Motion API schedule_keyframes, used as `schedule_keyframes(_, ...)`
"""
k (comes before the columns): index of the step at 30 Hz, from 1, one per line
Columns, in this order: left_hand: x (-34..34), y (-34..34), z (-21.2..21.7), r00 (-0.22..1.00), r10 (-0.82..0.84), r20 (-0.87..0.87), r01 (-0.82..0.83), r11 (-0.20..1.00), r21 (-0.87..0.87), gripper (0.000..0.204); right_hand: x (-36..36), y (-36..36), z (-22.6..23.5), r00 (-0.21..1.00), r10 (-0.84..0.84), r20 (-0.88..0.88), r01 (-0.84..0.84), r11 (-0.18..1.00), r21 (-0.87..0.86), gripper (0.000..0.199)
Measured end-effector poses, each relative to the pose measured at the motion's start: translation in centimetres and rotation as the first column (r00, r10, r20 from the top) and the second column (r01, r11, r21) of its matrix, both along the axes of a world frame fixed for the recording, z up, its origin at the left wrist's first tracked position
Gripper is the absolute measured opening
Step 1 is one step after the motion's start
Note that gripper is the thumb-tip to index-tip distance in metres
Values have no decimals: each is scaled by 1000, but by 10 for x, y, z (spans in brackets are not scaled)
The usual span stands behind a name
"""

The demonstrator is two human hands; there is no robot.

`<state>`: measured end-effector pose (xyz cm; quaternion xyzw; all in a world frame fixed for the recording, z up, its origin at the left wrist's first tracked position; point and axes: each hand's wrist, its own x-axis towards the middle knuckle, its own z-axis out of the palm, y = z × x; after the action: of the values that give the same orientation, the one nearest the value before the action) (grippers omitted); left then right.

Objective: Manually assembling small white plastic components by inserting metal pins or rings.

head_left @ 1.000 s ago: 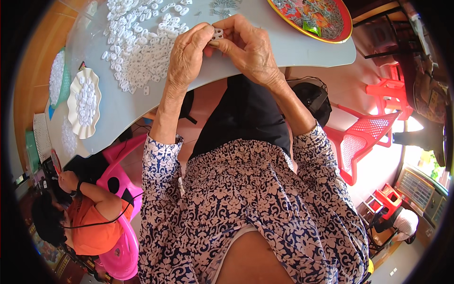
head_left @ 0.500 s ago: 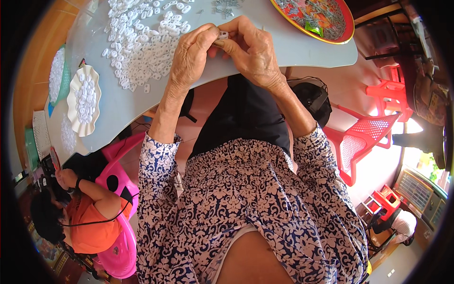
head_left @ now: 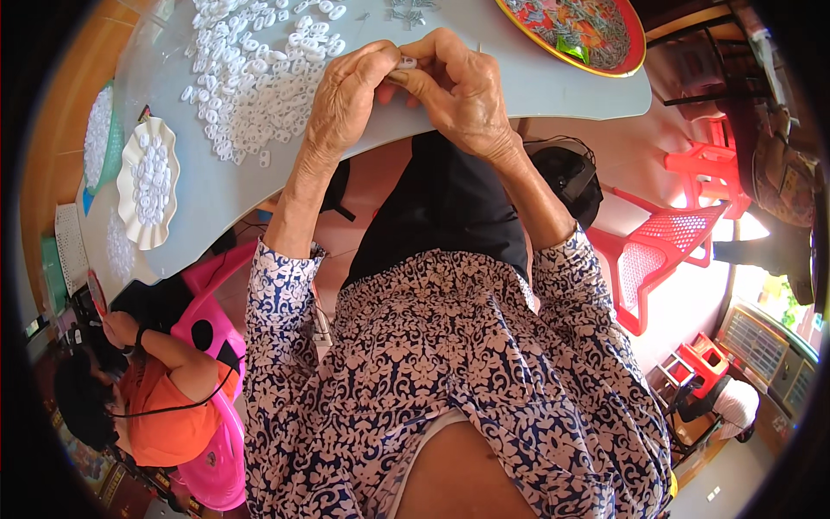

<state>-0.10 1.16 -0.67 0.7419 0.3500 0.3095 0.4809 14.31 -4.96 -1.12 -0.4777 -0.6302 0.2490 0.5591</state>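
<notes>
Over the near edge of the grey table (head_left: 553, 95), my two hands meet fingertip to fingertip. Between them is a small white oval plastic piece (head_left: 407, 63). My left hand (head_left: 347, 99) is closed, its thumb and forefinger pinching the piece's left side. My right hand (head_left: 462, 97) grips it from the right with thumb and bent forefinger. Fingers cover most of the piece, and whether anything else is in them I cannot tell. Left of my hands spreads a heap of like white pieces (head_left: 259, 108). Small grey metal parts (head_left: 411, 14) lie just beyond my fingertips.
A red round tray (head_left: 638, 43) of metal parts stands at far right. At left are a wavy-edged white dish (head_left: 130, 186) and a green basket (head_left: 113, 143), both with white pieces. A person in orange (head_left: 177, 419) sits lower left; a red chair (head_left: 635, 285) stands right.
Both hands keep their pinch on the white piece, with the fingers shifted only slightly. The whole view has moved a little.
</notes>
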Motion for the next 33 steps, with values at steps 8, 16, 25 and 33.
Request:
schedule_keyframes(8,0,-1,-2,997,-3,71,9,997,-72,35,2,4,-7,988,59,-140,-67,996,-51,11)
schedule_keyframes(16,2,-8,2,986,21,165,2,991,-134,38,13,5,-6,951,100,-291,-152,975,-162,25)
schedule_keyframes(25,8,-5,7,987,-6,160,18,997,-74,33,17,7,-3,907,104,-407,-189,966,-175,17)
schedule_keyframes(33,7,-13,3,992,70,107,-53,986,-156,22,10,-1,-5,902,16,-431,-95,982,-162,12)
